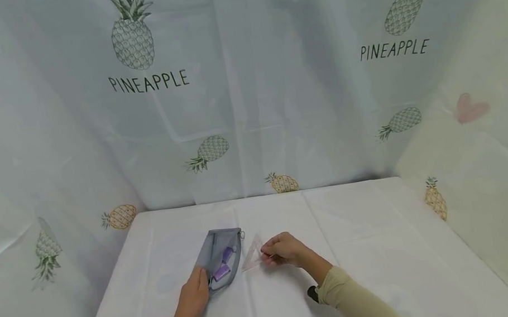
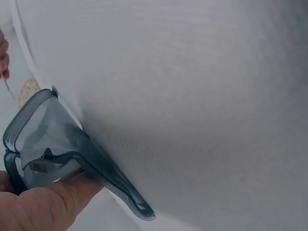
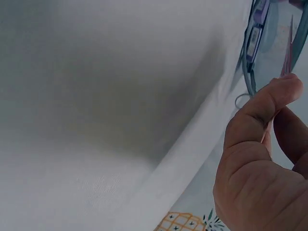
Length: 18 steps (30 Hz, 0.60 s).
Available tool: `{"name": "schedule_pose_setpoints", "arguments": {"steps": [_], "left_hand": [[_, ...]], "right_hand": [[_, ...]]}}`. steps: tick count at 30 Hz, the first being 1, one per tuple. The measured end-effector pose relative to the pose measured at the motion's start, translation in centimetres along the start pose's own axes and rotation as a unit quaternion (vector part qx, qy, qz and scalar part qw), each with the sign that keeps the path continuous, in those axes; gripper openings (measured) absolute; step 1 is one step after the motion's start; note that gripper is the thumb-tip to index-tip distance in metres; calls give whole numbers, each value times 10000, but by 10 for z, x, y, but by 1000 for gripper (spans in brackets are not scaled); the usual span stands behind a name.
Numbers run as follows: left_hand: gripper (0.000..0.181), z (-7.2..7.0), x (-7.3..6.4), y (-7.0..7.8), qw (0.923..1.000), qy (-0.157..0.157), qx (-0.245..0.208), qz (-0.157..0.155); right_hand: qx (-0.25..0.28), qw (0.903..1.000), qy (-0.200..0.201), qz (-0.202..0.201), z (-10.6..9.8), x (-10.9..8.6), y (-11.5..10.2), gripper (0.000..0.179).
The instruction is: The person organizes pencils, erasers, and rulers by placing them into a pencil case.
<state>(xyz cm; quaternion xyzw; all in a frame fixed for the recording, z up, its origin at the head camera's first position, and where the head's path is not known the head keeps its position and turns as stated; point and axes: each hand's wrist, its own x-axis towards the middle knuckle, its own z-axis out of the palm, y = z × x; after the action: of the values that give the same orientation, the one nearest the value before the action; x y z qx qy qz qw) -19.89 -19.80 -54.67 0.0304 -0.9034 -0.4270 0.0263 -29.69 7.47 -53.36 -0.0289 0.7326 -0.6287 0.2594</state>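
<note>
A grey mesh zip pouch (image 1: 212, 243) is held at its near left side by my left hand (image 1: 193, 295), thumb on top. Two purple items (image 1: 222, 271) show through the mesh; their kind cannot be made out. Just right of the pouch, my right hand (image 1: 288, 250) pinches a clear pinkish set square (image 1: 250, 254) by its right part. In the right wrist view the set square (image 3: 288, 55) is seen nearly edge-on, between thumb and fingers. The left wrist view shows the pouch (image 2: 53, 130) bulging a little above the thumb.
A white cloth covers the table (image 1: 377, 250). Pineapple-printed curtains (image 1: 260, 78) stand behind it and at both sides. A small metal ring (image 1: 242, 234) hangs at the pouch's far right corner. Dark straps (image 1: 312, 294) sit at the wrists.
</note>
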Motion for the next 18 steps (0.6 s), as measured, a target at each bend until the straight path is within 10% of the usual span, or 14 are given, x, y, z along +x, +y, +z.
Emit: {"name": "schedule_pose_setpoints", "arguments": {"steps": [18], "left_hand": [[23, 0, 2, -4, 9988, 227, 190, 394]], "right_hand": [[285, 9990, -299, -164, 71, 25, -7, 20]]}}
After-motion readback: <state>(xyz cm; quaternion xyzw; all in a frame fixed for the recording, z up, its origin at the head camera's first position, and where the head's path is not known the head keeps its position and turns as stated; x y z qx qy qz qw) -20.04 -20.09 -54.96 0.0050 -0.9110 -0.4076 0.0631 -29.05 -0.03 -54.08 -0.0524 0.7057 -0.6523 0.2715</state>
